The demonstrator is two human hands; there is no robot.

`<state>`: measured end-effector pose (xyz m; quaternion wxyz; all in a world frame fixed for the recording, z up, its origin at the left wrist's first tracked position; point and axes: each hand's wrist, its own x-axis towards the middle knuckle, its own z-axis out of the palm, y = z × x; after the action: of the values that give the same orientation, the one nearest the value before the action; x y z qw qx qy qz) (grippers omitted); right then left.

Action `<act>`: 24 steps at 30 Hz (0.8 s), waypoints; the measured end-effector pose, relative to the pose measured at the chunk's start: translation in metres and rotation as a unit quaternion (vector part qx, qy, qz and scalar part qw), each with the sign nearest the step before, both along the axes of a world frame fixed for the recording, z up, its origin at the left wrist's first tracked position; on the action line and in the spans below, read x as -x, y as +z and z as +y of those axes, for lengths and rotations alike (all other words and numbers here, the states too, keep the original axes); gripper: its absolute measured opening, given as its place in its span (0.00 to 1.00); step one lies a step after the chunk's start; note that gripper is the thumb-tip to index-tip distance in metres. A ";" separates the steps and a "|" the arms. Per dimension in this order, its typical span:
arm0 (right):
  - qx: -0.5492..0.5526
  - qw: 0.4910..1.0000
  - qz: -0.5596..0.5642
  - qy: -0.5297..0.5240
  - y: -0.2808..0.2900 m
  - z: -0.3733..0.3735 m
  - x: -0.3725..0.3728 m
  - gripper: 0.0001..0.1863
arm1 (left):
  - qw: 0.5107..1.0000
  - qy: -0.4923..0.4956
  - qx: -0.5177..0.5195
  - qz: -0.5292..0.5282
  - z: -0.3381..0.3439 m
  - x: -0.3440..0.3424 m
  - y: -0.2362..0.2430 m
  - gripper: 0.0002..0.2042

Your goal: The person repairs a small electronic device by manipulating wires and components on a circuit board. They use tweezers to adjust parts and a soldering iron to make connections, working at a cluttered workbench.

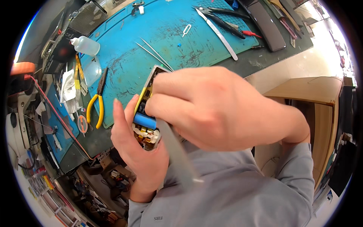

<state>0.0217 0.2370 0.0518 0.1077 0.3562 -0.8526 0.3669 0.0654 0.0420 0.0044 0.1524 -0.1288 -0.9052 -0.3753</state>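
My left hand (138,151) is wrapped round a narrow open circuit board assembly (145,132), tilted in front of my body. A blue cylindrical capacitor (145,120), white glue and small yellow and copper-coloured parts show at its near end. Over its upper part, my right hand (204,106) is closed, knuckles up, and hides much of the board. From beneath those fingers a flat grey metal strip (176,151) slants down toward my shirt, blurred; its kind cannot be made out. The right fingertips are hidden against the board.
On the blue mat (124,56) lie tweezers (157,56), yellow-handled pliers (99,100), a white-handled blade (219,36), black cutters (223,22) and a small metal pin (186,30). A squeeze bottle (86,46) stands left; a dark phone (266,28) lies far right. A wooden cabinet (306,90) stands right.
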 end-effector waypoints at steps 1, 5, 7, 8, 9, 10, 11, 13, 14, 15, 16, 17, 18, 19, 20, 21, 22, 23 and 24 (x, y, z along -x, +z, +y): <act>0.026 1.000 0.010 -0.005 -0.001 -0.001 -0.001 0.15 | 1.000 0.001 0.007 -0.003 0.000 -0.002 0.000 0.48; 0.088 0.996 0.000 -0.012 0.008 0.005 -0.002 0.17 | 0.999 -0.015 0.043 0.018 -0.006 0.001 -0.004 0.49; 0.103 0.995 -0.008 -0.012 0.006 0.010 -0.002 0.17 | 0.999 -0.017 0.024 0.015 -0.006 0.000 -0.007 0.50; 0.110 0.994 -0.010 -0.013 0.005 0.012 -0.002 0.17 | 1.000 -0.017 0.000 0.012 -0.005 0.000 -0.011 0.50; 0.117 0.993 -0.013 -0.015 0.001 0.014 -0.003 0.17 | 1.000 -0.017 -0.024 0.008 -0.004 0.000 -0.012 0.50; 0.121 0.992 -0.021 -0.012 -0.001 0.016 -0.004 0.17 | 1.000 -0.017 -0.015 0.015 -0.004 0.000 -0.012 0.51; 0.124 0.992 -0.029 -0.009 -0.003 0.018 -0.005 0.17 | 1.000 -0.017 -0.005 0.022 -0.003 0.000 -0.012 0.51; 0.135 0.990 -0.045 -0.004 -0.007 0.021 -0.007 0.18 | 0.999 -0.018 0.007 0.031 -0.004 0.001 -0.013 0.51; 0.143 0.988 -0.054 -0.001 -0.010 0.022 -0.007 0.18 | 0.999 -0.019 0.011 0.033 -0.004 0.001 -0.014 0.51; 0.131 0.991 -0.039 0.005 -0.014 0.023 -0.007 0.18 | 0.999 -0.019 0.014 0.036 -0.005 0.001 -0.015 0.51; 0.160 0.986 -0.035 0.006 -0.019 0.019 -0.009 0.18 | 0.999 -0.019 0.019 0.035 -0.005 0.001 -0.014 0.51; 0.154 0.988 -0.012 0.000 -0.025 0.017 -0.011 0.18 | 0.999 -0.019 0.025 0.035 -0.005 0.001 -0.012 0.51; 0.149 0.989 0.005 -0.001 -0.028 0.016 -0.011 0.17 | 0.999 -0.019 0.030 0.034 -0.004 0.001 -0.011 0.51; 0.144 0.989 0.022 -0.002 -0.031 0.014 -0.011 0.17 | 0.999 -0.020 0.029 0.034 -0.004 0.001 -0.011 0.51; 0.139 0.990 0.039 -0.003 -0.034 0.013 -0.012 0.16 | 0.999 -0.021 0.028 0.035 -0.004 0.001 -0.012 0.51; 0.131 0.990 0.050 -0.004 -0.035 0.013 -0.012 0.16 | 0.999 -0.023 0.027 0.035 -0.005 0.001 -0.012 0.51; 0.126 0.991 0.054 -0.003 -0.034 0.013 -0.012 0.15 | 0.999 -0.023 0.025 0.036 -0.005 0.000 -0.012 0.51; 0.122 0.991 0.058 -0.002 -0.034 0.012 -0.011 0.15 | 0.999 -0.023 0.024 0.037 -0.006 0.000 -0.013 0.51; 0.122 0.991 0.060 -0.001 -0.034 0.012 -0.010 0.15 | 0.999 -0.024 0.022 0.038 -0.006 0.000 -0.013 0.51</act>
<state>0.0321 0.2486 0.0177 0.2020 0.3611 -0.7938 0.4458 0.0658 0.0356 -0.0090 0.1744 -0.1679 -0.9036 -0.3536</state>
